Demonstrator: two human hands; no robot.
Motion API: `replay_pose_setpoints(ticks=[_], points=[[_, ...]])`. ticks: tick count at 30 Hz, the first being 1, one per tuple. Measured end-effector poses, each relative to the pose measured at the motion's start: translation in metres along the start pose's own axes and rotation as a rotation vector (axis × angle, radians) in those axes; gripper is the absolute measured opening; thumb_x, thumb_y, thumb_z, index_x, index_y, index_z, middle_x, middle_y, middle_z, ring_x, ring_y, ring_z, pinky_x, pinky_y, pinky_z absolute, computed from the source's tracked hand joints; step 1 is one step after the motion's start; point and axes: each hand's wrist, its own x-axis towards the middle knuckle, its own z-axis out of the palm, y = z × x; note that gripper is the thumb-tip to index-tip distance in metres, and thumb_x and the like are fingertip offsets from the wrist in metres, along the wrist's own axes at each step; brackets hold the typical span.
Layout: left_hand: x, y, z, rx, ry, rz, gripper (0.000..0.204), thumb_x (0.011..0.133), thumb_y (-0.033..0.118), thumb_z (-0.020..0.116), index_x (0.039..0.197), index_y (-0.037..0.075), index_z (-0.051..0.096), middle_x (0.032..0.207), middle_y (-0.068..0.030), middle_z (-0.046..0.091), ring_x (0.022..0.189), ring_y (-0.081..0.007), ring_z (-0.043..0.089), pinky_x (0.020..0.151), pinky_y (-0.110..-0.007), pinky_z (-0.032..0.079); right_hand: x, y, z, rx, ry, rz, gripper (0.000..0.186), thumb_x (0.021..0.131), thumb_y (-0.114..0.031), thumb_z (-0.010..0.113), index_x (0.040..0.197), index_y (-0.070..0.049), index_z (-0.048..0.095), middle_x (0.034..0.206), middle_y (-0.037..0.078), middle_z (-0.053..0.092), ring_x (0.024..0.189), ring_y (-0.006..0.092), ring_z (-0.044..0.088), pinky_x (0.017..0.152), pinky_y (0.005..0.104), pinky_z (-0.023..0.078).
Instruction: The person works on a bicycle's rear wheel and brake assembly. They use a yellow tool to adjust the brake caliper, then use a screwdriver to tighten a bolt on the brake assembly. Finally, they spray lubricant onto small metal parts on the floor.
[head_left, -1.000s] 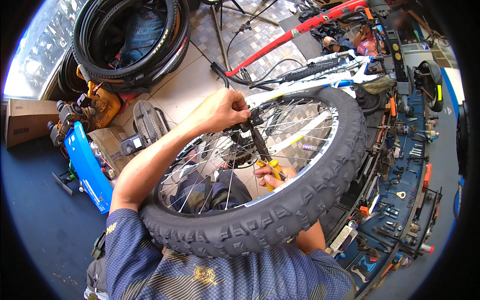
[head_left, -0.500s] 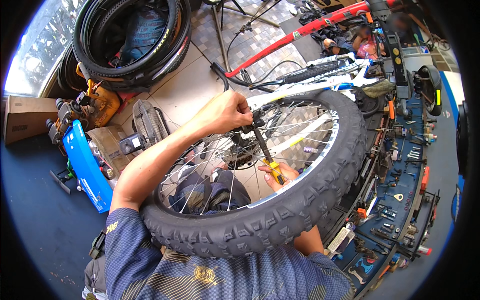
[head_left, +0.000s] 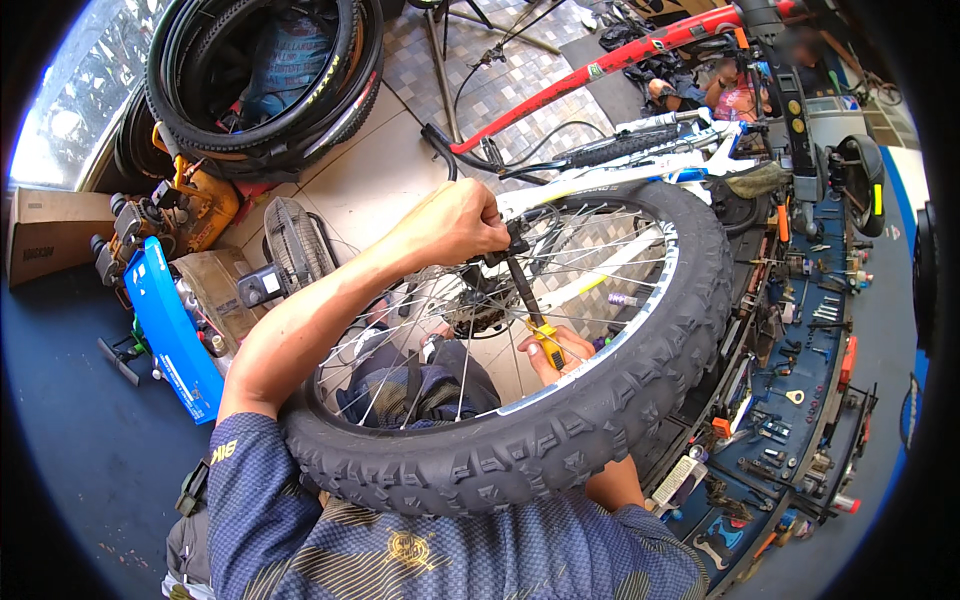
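A bicycle wheel with a knobbly black tyre [head_left: 540, 450] lies across my lap, joined to a white and yellow frame [head_left: 610, 175]. My left hand [head_left: 465, 228] reaches over the spokes from the left. Its fingers are curled closed beside a dark part near the hub, and what they grip is hidden. Inside the rim, my right hand [head_left: 565, 352] comes from beneath the tyre and is closed round a yellow-handled tool [head_left: 547, 345]. A long dark shaft runs from the handle up to the black parts near my left hand. The sprocket [head_left: 480, 322] shows below the spokes.
Several tyres [head_left: 265, 140] are stacked at the upper left, near a small fan [head_left: 295, 240] and a blue panel [head_left: 170, 325]. A red bicycle frame tube [head_left: 600, 68] crosses the top. Hand tools and small parts cover the blue bench [head_left: 800, 370] at right.
My right hand has shifted slightly on the yellow handle, with the thumb now lying more over it. My left hand stays at nearly the same spot.
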Motion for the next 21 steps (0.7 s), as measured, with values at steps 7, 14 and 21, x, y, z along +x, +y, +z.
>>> replay_pose_setpoints(ticks=[7,14,21], points=[[-0.001,-0.003,0.001,-0.037,0.017,0.017,0.025,0.086,0.022,0.074,0.086,-0.003,0.076,0.072,-0.0115,0.072,0.068,-0.0169,0.068,0.067,-0.035,0.054,0.0,0.007,0.0,0.054,-0.033,-0.059,0.018,0.1,-0.016,0.068,0.111,-0.006,0.079,0.103,0.013,0.073,0.091,0.0194,0.07,0.081,0.0351,0.054],[-0.002,-0.007,-0.001,-0.029,0.016,0.044,0.025,0.087,0.022,0.075,0.092,-0.002,0.076,0.078,-0.0108,0.075,0.073,-0.0167,0.071,0.071,-0.034,0.056,-0.007,0.034,-0.014,0.896,-0.484,0.416,0.036,0.105,-0.019,0.063,0.134,0.001,0.064,0.141,0.025,0.062,0.12,0.0346,0.069,0.102,0.0458,0.057],[-0.001,-0.007,-0.002,-0.026,-0.017,0.044,0.023,0.086,0.021,0.075,0.091,-0.001,0.076,0.079,-0.01,0.075,0.073,-0.0163,0.071,0.072,-0.034,0.056,-0.001,0.05,-0.01,1.275,-0.65,0.522,0.033,0.104,-0.021,0.063,0.127,0.002,0.062,0.137,0.035,0.06,0.111,0.0416,0.073,0.089,0.0554,0.064]])
